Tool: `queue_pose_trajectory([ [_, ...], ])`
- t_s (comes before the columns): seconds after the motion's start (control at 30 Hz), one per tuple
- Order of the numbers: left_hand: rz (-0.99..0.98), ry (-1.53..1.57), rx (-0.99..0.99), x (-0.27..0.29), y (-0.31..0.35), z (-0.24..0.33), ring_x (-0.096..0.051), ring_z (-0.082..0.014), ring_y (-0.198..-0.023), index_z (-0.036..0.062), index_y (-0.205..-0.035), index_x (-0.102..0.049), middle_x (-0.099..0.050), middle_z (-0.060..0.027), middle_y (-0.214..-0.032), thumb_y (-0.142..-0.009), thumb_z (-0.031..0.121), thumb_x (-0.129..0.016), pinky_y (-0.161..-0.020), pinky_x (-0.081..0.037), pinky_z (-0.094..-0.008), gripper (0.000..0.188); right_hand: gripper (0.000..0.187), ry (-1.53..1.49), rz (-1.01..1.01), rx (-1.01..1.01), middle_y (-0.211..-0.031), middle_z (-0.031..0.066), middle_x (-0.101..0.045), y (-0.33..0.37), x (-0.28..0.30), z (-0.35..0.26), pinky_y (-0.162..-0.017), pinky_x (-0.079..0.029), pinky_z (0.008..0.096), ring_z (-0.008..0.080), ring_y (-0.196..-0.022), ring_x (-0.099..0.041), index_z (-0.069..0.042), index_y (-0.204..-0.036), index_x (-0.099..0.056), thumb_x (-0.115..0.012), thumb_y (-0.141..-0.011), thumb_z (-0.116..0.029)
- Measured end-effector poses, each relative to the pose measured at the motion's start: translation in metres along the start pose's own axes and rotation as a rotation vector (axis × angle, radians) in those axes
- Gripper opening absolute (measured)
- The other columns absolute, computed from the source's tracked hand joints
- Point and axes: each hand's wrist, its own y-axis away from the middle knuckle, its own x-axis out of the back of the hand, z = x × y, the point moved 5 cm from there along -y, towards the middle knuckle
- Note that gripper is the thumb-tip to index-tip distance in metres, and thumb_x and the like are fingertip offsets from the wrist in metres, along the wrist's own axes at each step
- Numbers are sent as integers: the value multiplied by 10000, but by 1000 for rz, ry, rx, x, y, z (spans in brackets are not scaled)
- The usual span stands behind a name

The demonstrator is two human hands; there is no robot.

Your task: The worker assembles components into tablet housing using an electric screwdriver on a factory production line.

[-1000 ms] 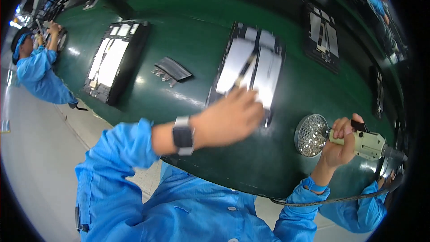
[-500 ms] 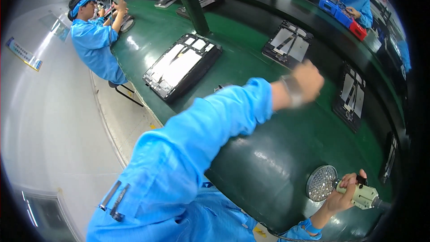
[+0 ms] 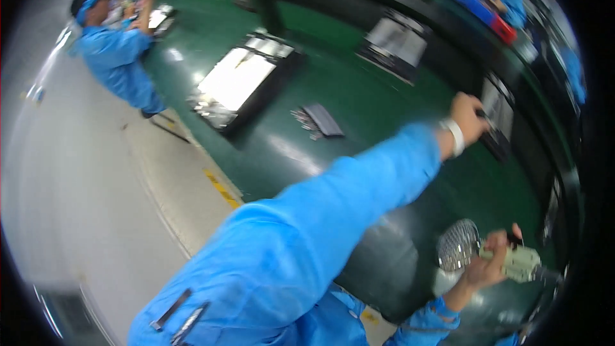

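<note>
My left hand (image 3: 469, 118) reaches far right across the bench. Its fingers close on the near-left edge of an opened, tablet-like device (image 3: 501, 106) with a black frame and silver-grey inner panels. Blur hides part of this grip. At the lower right, my right hand (image 3: 485, 271) is wrapped round a pale green electric screwdriver (image 3: 520, 263). Just left of the screwdriver is a round metal dish (image 3: 457, 247) with many small shiny pieces. A larger opened device (image 3: 238, 80), bright inside, lies on the bench at left centre.
The green bench top (image 3: 288, 154) holds a small grey block (image 3: 322, 120) with small metal bits beside it. Another opened device (image 3: 395, 45) lies at the back, near a green post (image 3: 261, 0). Co-workers in blue sit at far left and far right, the latter by blue bins (image 3: 469, 1).
My left hand has moved right, onto the edge of the opened device. The grey block has come into sight from behind my left sleeve. The whole view has shifted; my right hand keeps the screwdriver.
</note>
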Motion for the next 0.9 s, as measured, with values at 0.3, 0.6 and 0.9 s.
queue_pose_trajectory([
  [0.3, -504, 609, 625, 142, 58, 56, -604, -215, -1083, 23, -1420, -408, -609, -131, -1193, -908, 59, -670, -964, -487, -407, 577, 202, -258, -10, -68, -684, 81, -564, -4, -33, -6, -540, -439, 275, 141, -568, -522, 30, -1002, -573, -613, -806, 8],
  [0.6, -588, 180, 509, 229, 194, 75, -617, -206, -1135, -1, -1523, -260, -602, -192, -1283, -867, -25, -693, -960, -495, -311, 787, 259, -191, -27, -132, -679, 73, -577, -4, -29, 12, -519, -441, 275, 135, -534, -526, 86, -1026, -604, -574, -768, 84],
  [0.9, -503, -1039, -676, 277, 118, 76, -583, -329, -1031, -13, -1193, -639, -633, -172, -1111, -836, 32, -696, -912, -456, -414, 365, 213, -146, 2, -129, -618, 64, -551, 0, -33, 18, -522, -435, 291, 141, -520, -521, 67, -990, -600, -575, -778, 66],
])
